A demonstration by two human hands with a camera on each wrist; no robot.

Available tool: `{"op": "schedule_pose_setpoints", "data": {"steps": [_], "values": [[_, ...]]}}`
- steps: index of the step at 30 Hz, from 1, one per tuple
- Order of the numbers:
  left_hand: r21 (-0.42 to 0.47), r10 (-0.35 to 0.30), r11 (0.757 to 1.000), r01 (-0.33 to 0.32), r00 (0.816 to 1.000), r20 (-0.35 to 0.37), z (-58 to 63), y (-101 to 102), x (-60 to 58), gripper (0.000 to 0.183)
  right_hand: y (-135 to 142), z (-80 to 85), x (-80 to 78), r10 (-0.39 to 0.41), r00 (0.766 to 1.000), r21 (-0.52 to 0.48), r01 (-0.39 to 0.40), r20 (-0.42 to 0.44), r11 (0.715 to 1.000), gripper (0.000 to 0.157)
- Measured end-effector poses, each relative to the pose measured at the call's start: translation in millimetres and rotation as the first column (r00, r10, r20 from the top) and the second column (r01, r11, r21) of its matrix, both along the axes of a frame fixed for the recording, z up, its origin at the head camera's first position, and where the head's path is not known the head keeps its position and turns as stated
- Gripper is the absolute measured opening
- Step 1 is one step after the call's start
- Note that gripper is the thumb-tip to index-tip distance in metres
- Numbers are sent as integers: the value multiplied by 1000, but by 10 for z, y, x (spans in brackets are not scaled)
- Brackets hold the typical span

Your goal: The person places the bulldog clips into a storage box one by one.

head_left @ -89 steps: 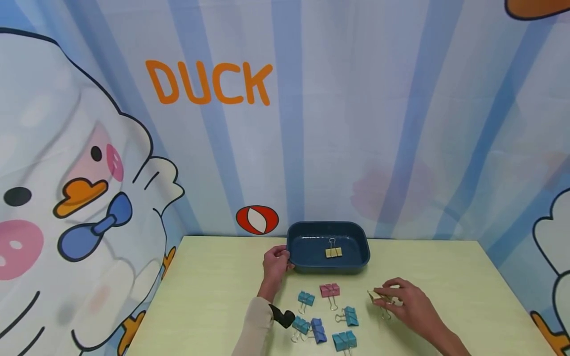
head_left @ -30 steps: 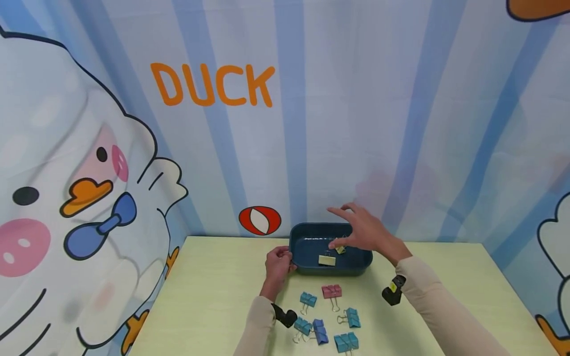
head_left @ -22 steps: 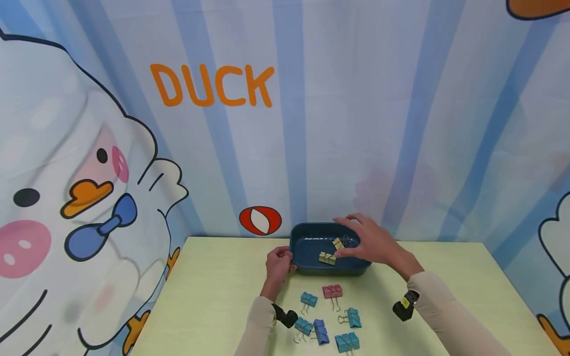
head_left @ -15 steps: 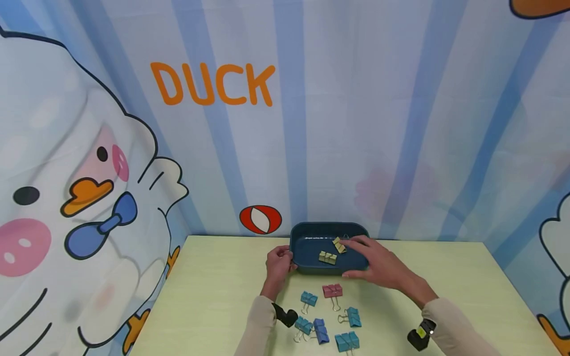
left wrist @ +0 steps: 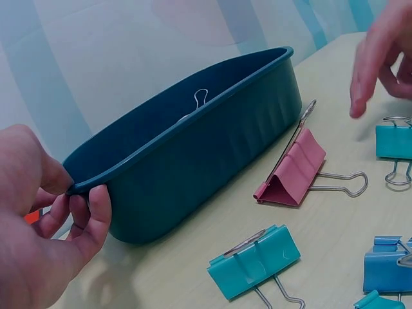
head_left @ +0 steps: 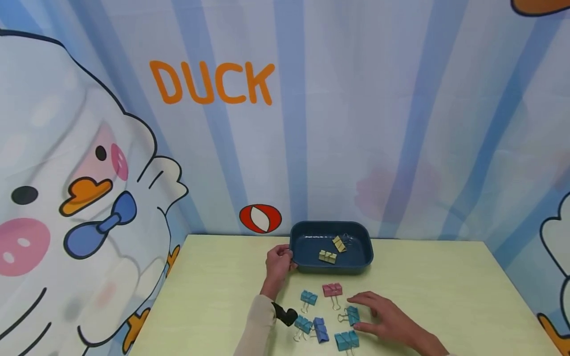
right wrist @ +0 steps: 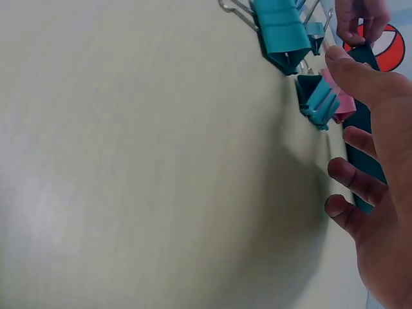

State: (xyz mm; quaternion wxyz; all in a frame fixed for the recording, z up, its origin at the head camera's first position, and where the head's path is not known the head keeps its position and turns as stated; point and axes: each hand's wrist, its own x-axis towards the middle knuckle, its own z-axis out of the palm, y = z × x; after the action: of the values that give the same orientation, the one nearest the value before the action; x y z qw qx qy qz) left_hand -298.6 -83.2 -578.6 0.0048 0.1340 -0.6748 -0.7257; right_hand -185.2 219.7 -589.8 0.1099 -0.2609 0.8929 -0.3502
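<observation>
My left hand (head_left: 278, 265) pinches the left end of a dark blue tray (head_left: 329, 270), thumb and fingers at its rim (left wrist: 87, 187). Two yellow binder clips, one near the front (head_left: 327, 257) and one tilted behind it (head_left: 339, 244), lie inside the tray. My right hand (head_left: 386, 318) is over the table with thumb and fingers spread apart. A teal binder clip (head_left: 353, 315) lies between its fingertips and thumb tip in the head view; nothing is gripped. In the right wrist view the same hand (right wrist: 380, 174) shows its fingers apart beside the clips.
A pink binder clip (head_left: 332, 289) lies in front of the tray. Nearer me are a small teal clip (head_left: 308, 297), another teal one (head_left: 304, 324) beside a blue clip (head_left: 320, 330), and a larger teal clip (head_left: 347, 340). A printed curtain (head_left: 329, 123) hangs behind the table.
My right hand carried a yellow binder clip into the tray and let it go, then drew back toward me to the teal clip. My left hand stayed at the tray's rim.
</observation>
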Motion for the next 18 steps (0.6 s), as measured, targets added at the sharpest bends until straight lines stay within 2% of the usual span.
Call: {"op": "schedule_pose_setpoints", "data": {"steps": [5,11,18], "values": [[14,-9,1000,9,1000,-4,19,-11,12,30,-11,-132,28,-23,1000,46,23,-7,999,61],[23,-5,1000,5,1000,-2,9,-16,-3,31,-33,-215,36,-25,998,94,30,-57,995,53],[20,-6,1000,6,1000,6,4,-18,-8,30,-39,-244,72,-54,993,67,62,-105,996,43]]}}
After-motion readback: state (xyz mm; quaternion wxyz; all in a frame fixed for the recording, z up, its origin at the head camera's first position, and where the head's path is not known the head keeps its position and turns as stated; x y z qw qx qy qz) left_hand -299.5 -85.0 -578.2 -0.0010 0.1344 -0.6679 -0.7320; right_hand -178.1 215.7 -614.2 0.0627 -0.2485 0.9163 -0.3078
